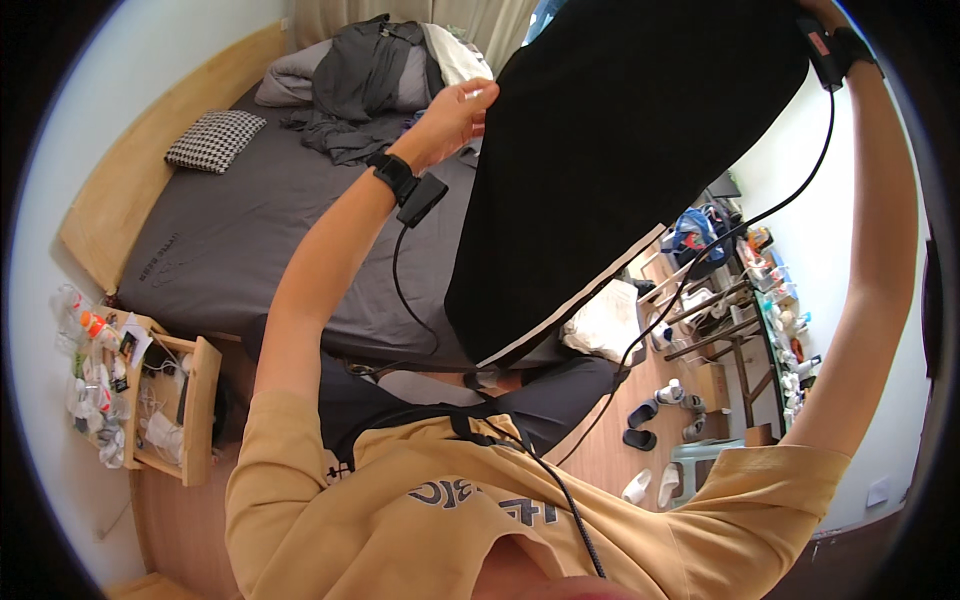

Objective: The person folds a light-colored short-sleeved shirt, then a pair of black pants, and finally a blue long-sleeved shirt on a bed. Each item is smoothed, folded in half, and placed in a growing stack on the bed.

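Observation:
A large black piece of cloth (640, 150), which looks like a garment, is stretched up in front of me. A pale stripe runs along its lower right edge, and its lower end hangs over my lap. My left hand (460, 115) is closed on its left edge, thumb and fingers pinching the fabric. High at the upper right, my right hand (826, 14) grips the cloth's top corner; the picture's rim cuts off part of that hand. Both wrists carry black straps with small cabled boxes.
A bed with a dark grey sheet (230, 230) bears a checked pillow (215, 141) and crumpled dark clothes (365, 80). A wooden nightstand (205, 410) has its drawer pulled out. Slippers (640, 438), a pale green stool (700, 455) and a cluttered desk (765, 350) stand right.

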Demonstrator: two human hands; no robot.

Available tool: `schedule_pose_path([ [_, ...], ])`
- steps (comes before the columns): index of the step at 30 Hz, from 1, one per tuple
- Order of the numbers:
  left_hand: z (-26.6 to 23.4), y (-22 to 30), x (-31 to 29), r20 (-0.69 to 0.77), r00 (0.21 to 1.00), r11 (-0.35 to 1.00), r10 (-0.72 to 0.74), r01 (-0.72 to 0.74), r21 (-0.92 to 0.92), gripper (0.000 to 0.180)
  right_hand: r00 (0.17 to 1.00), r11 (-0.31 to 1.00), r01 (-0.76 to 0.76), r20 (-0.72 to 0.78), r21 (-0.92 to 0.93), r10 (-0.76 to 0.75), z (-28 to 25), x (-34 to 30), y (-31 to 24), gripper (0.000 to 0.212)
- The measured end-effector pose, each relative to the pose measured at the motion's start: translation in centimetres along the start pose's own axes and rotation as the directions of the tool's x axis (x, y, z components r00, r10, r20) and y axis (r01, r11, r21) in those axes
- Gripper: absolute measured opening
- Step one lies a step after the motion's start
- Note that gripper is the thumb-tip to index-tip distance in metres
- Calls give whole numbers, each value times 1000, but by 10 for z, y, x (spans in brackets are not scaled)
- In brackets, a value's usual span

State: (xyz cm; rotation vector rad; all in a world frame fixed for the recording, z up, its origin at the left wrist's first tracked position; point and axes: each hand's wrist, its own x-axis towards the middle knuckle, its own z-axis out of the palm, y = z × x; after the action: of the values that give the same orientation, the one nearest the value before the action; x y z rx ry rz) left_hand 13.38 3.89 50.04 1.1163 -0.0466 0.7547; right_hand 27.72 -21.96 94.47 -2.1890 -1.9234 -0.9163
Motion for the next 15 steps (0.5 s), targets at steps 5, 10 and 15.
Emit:
schedule_pose_path([
  [5,8,-48,-21,236,972,903,5,-106,417,40,1000,1000,-11,-26,26,12,-3,-8,11,65],
  [10,-12,-87,-27,147,980,965,-131,92,246,18,994,994,-108,10,-33,108,-11,1,32,66],
  [15,-18,-105,-29,170,985,997,-29,17,70,27,995,997,-79,67,-20,80,-19,7,59,63],
])
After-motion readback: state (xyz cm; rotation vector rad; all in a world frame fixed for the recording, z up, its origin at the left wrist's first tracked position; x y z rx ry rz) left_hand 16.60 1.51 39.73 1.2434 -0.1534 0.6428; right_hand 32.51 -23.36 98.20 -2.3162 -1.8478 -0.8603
